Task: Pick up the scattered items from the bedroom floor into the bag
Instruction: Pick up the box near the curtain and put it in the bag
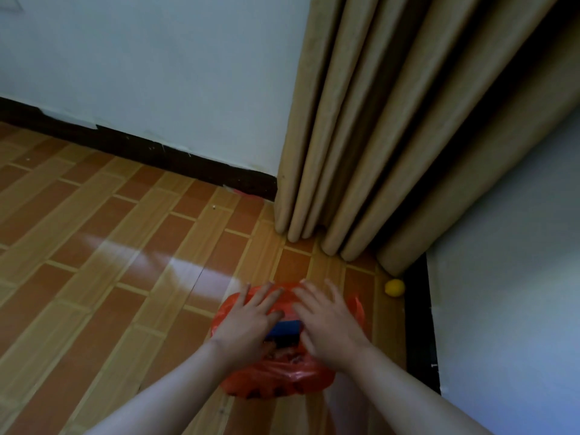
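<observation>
An orange plastic bag (282, 376) lies on the wooden floor near the room's corner. Both my hands are over its open mouth, fingers straight and spread. My left hand (248, 321) lies on the bag's left side and my right hand (326, 320) on its right side. Between them a blue block (285, 328) shows inside the bag, above a darker thing that I cannot make out. A small yellow ball (394, 288) sits on the floor to the right of the bag, close to the dark skirting.
Beige curtains (376, 152) hang to the floor just beyond the bag. A pale wall with dark skirting (157, 152) runs along the back, and another wall (508, 277) stands at the right. Brick-pattern flooring (110, 262) spreads out to the left.
</observation>
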